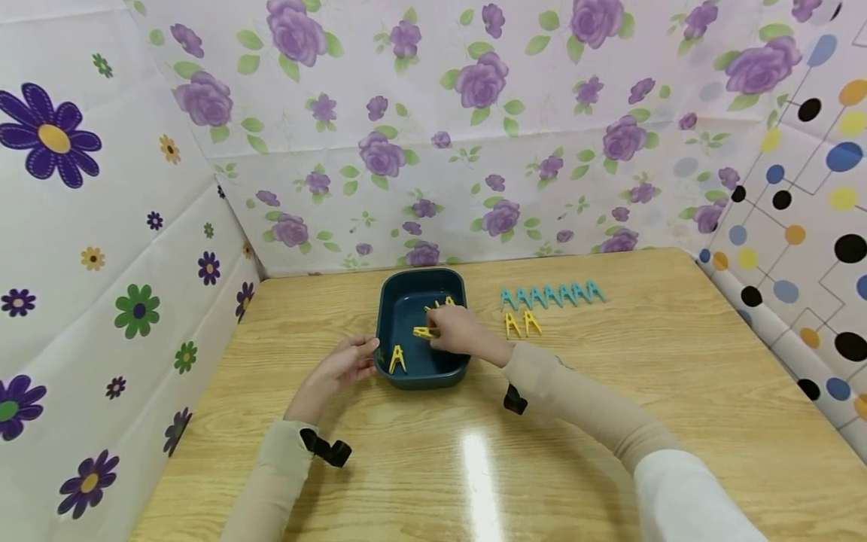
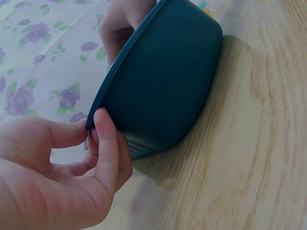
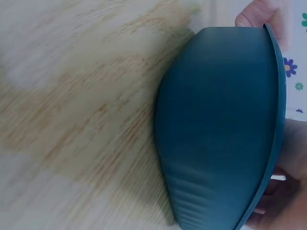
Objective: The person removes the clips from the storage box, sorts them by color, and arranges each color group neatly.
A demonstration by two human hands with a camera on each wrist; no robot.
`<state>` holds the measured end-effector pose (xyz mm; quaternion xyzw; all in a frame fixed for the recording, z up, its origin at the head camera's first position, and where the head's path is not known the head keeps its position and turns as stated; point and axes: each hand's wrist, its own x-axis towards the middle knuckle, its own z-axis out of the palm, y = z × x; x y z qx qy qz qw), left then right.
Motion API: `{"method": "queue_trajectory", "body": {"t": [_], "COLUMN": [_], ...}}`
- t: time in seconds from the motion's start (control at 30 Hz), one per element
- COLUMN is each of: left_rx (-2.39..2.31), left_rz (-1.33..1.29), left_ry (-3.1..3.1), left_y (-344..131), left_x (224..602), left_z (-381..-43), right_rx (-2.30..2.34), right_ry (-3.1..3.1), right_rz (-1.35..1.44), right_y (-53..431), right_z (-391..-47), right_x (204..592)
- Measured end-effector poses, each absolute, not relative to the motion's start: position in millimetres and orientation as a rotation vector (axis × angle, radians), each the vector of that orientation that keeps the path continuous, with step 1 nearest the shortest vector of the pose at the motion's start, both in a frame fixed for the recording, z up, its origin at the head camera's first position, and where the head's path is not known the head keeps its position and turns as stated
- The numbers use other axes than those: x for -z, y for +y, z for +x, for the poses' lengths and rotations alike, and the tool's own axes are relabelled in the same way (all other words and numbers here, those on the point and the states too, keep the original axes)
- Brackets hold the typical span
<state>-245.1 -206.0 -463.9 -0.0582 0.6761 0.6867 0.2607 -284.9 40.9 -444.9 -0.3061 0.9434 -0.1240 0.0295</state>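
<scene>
A dark teal plastic basin (image 1: 423,382) stands on the wooden table. At its left rim my left hand (image 1: 347,363) pinches the edge between thumb and fingers; the left wrist view shows this grip (image 2: 72,163) closely. My right hand (image 1: 459,331) reaches over the right side into the basin and holds a yellow clothespin (image 1: 423,332) above its floor. Another yellow clothespin (image 1: 396,360) leans inside near the front left corner. More yellow clothespins (image 1: 448,301) show behind the right hand, partly hidden. In the right wrist view, the basin wall (image 3: 216,110) hides most of the fingers.
Right of the basin, several light blue clothespins (image 1: 552,294) lie in a row on the table (image 1: 576,361). Two yellow clothespins (image 1: 521,324) lie just in front of them. Flowered cloth (image 1: 420,165) hangs along the table's back edge; more patterned cloth borders both sides.
</scene>
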Motion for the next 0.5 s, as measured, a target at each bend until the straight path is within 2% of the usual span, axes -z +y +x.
{"method": "queue_trajectory", "body": {"t": [0.5], "left_rx": [-1.863], "left_rz": [-0.164], "left_ry": [1.823], "left_y": [-205.4], "left_x": [461.4], "left_z": [-243.9], "right_rx": [0.852], "right_ry": [3.005], "right_rz": [-1.036], "right_y": [59.0], "right_z": [-286.6], "right_x": [453.0]}}
